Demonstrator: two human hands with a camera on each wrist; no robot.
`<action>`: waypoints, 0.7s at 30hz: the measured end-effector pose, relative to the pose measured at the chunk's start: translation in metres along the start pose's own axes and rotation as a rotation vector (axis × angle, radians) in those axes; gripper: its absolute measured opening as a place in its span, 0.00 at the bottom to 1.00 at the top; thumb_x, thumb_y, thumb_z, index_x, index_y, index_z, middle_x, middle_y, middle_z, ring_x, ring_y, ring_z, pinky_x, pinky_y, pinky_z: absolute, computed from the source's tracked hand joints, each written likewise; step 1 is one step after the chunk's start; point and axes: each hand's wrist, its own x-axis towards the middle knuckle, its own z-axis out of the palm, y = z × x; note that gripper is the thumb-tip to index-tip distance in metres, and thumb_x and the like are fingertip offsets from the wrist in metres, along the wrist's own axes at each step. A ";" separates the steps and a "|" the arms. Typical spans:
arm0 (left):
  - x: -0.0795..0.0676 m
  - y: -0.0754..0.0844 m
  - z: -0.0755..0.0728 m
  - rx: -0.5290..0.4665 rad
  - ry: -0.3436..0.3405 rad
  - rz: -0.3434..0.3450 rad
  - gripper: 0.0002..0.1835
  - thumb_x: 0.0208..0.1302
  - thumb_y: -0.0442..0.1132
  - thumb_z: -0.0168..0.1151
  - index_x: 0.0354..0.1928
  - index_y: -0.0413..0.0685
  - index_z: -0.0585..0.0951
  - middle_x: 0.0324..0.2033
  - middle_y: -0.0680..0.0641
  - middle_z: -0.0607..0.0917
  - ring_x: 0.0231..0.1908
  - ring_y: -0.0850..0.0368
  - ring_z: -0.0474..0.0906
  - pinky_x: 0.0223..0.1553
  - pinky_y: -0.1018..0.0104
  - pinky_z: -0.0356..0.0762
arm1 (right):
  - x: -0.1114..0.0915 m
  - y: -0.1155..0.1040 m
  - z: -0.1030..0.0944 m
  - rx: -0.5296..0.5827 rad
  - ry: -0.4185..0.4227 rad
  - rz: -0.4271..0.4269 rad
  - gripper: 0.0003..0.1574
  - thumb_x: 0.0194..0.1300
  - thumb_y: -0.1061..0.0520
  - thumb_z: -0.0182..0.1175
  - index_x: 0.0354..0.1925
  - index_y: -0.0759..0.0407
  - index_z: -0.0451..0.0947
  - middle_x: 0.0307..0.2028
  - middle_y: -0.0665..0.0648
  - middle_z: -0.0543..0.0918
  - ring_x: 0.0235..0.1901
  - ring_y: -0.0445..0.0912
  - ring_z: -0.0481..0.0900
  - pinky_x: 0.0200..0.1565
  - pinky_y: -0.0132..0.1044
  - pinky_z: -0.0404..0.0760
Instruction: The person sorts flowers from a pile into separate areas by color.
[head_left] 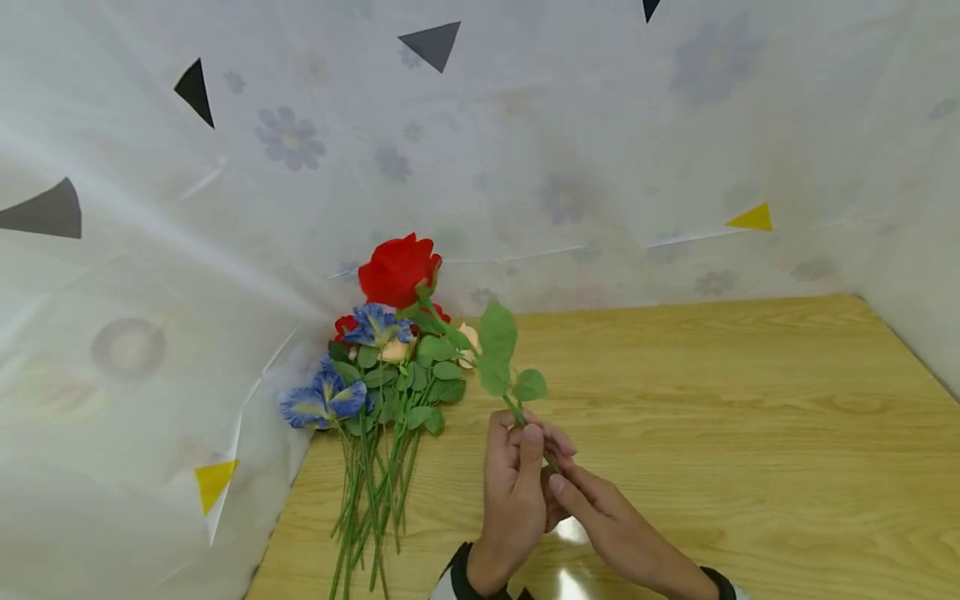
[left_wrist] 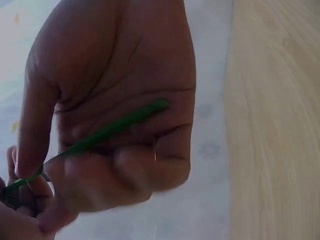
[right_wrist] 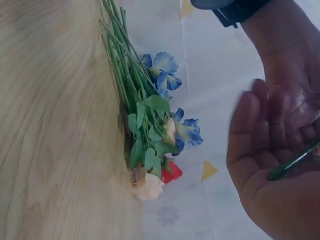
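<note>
Both hands are on the green stem of one large red rose (head_left: 397,271), which tilts up and to the left in the head view. My left hand (head_left: 513,492) grips the stem below the leaves (head_left: 497,337), thumb along it and fingers curled behind. Lower down, my right hand (head_left: 618,529) pinches the same stem between thumb and fingers. In the left wrist view the stem (left_wrist: 115,130) crosses a palm, its end in sight. The right wrist view also shows a stem end (right_wrist: 295,162) against a palm.
Left of the hands lies a bunch of long-stemmed flowers: blue irises (head_left: 326,400), peach roses (head_left: 395,350) and a smaller red bloom (head_left: 345,326). They rest on a wooden table (head_left: 712,433), beside a pale patterned sheet (head_left: 525,167) that rises along the back and sides.
</note>
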 end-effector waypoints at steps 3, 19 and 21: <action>0.005 -0.001 -0.001 0.049 -0.046 0.018 0.10 0.73 0.20 0.35 0.50 0.31 0.65 0.35 0.33 0.77 0.30 0.42 0.76 0.27 0.61 0.79 | -0.001 0.000 0.001 -0.085 0.067 -0.069 0.23 0.79 0.66 0.30 0.60 0.65 0.68 0.25 0.59 0.72 0.20 0.45 0.68 0.24 0.35 0.72; -0.036 -0.021 -0.120 0.930 0.226 -0.543 0.17 0.73 0.43 0.55 0.58 0.44 0.72 0.54 0.42 0.74 0.53 0.46 0.72 0.49 0.48 0.73 | -0.040 -0.008 -0.064 -0.627 0.637 0.079 0.18 0.81 0.56 0.34 0.34 0.56 0.67 0.16 0.48 0.60 0.13 0.42 0.58 0.16 0.35 0.63; -0.045 -0.027 -0.143 1.120 0.239 -0.606 0.17 0.71 0.41 0.58 0.57 0.40 0.73 0.53 0.37 0.74 0.51 0.40 0.71 0.48 0.44 0.71 | -0.053 -0.010 -0.085 -0.701 0.699 0.140 0.18 0.81 0.53 0.34 0.36 0.56 0.67 0.17 0.50 0.61 0.13 0.43 0.59 0.16 0.36 0.62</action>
